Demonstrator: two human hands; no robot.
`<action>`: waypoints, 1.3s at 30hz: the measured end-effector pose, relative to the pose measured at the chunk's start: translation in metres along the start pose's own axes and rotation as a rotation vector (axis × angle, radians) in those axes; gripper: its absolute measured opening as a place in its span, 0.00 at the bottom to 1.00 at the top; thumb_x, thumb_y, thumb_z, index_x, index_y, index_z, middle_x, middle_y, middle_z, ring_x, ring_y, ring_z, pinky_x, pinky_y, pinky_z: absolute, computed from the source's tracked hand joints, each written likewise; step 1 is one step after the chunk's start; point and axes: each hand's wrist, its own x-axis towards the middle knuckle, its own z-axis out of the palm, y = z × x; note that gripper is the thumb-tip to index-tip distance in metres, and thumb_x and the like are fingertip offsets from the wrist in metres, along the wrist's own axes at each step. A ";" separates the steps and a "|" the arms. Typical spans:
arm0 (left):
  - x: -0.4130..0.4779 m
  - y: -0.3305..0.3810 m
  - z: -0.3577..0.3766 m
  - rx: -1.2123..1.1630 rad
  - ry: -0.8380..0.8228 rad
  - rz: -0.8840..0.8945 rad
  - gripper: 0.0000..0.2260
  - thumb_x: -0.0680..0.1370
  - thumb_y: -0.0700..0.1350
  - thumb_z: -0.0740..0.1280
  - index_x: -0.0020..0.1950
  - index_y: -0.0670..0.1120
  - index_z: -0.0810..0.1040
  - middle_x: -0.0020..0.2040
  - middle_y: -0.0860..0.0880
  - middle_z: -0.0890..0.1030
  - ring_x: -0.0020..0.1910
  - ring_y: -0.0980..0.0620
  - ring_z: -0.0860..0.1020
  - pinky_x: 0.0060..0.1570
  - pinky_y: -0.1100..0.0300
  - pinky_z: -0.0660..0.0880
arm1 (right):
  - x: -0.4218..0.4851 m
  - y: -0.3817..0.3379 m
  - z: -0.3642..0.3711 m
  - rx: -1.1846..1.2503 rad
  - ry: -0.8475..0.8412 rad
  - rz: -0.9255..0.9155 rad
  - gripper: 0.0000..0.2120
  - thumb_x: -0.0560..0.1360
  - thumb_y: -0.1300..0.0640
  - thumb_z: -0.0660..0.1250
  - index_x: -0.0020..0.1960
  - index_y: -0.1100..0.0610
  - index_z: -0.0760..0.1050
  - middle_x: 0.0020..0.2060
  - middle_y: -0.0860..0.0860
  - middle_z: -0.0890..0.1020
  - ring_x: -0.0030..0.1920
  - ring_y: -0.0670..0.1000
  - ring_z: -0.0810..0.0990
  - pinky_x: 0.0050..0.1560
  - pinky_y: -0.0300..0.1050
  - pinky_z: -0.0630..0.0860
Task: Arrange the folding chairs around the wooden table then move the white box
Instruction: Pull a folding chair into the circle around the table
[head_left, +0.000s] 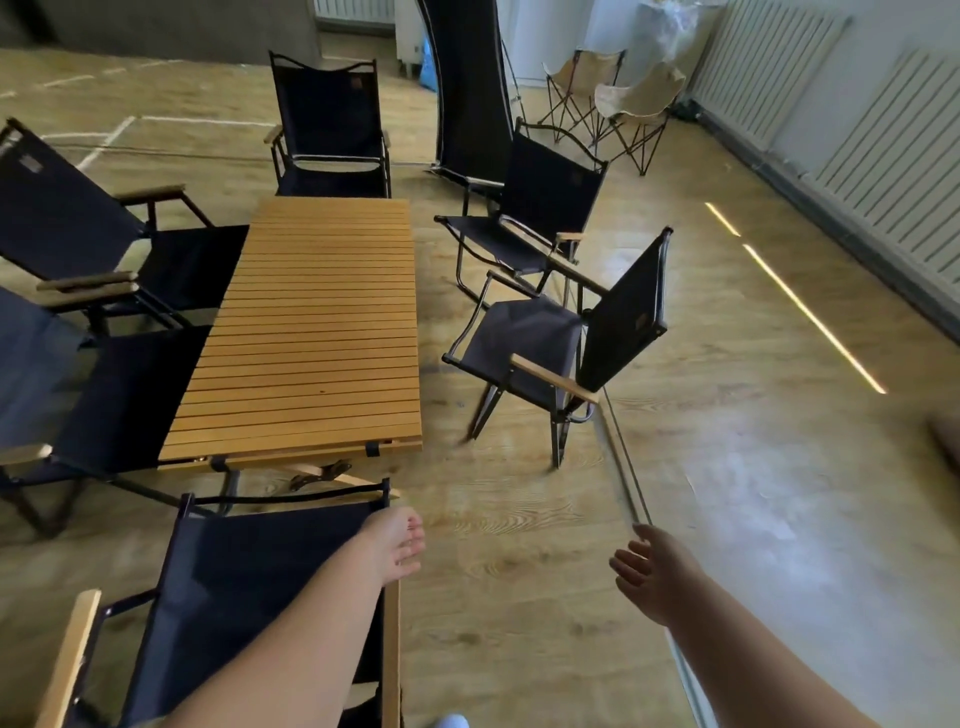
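The slatted wooden table (311, 322) stands mid-frame with several black folding chairs around it. Two chairs are along its left side (78, 223) (104, 395), one is at the far end (327, 119), and one is at the near end (249, 587) right below me. On the right, one chair (540, 218) faces the table, and another (550, 343) stands tilted and slightly blurred. My left hand (397, 545) hovers open over the near chair's top right corner. My right hand (654, 571) is open above the floor, holding nothing. No white box is in view.
A tall dark fabric panel (467, 88) stands behind the right chairs. Two beige butterfly chairs (613, 98) sit at the back right. White radiators (831, 130) line the right wall. Bare wooden floor (753, 441) lies to the right of the chairs.
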 end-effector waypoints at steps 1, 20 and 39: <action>0.004 0.006 0.003 0.008 0.009 -0.002 0.05 0.79 0.40 0.62 0.52 0.41 0.76 0.58 0.42 0.78 0.57 0.44 0.76 0.61 0.44 0.71 | 0.004 -0.005 0.004 0.005 -0.002 0.008 0.24 0.79 0.52 0.62 0.70 0.65 0.66 0.62 0.61 0.74 0.67 0.59 0.73 0.67 0.52 0.66; 0.028 0.052 0.111 -0.115 0.145 0.033 0.08 0.80 0.40 0.60 0.55 0.41 0.76 0.57 0.43 0.79 0.57 0.44 0.77 0.61 0.44 0.72 | 0.071 -0.152 0.023 -0.163 -0.174 0.028 0.25 0.79 0.54 0.62 0.71 0.65 0.65 0.66 0.62 0.73 0.67 0.59 0.73 0.66 0.52 0.67; 0.117 0.136 0.270 -0.148 0.090 0.019 0.10 0.78 0.42 0.60 0.56 0.41 0.77 0.55 0.45 0.80 0.53 0.46 0.78 0.57 0.45 0.73 | 0.174 -0.324 0.010 -0.221 -0.157 -0.016 0.24 0.79 0.54 0.62 0.70 0.66 0.65 0.70 0.64 0.69 0.70 0.62 0.69 0.72 0.53 0.64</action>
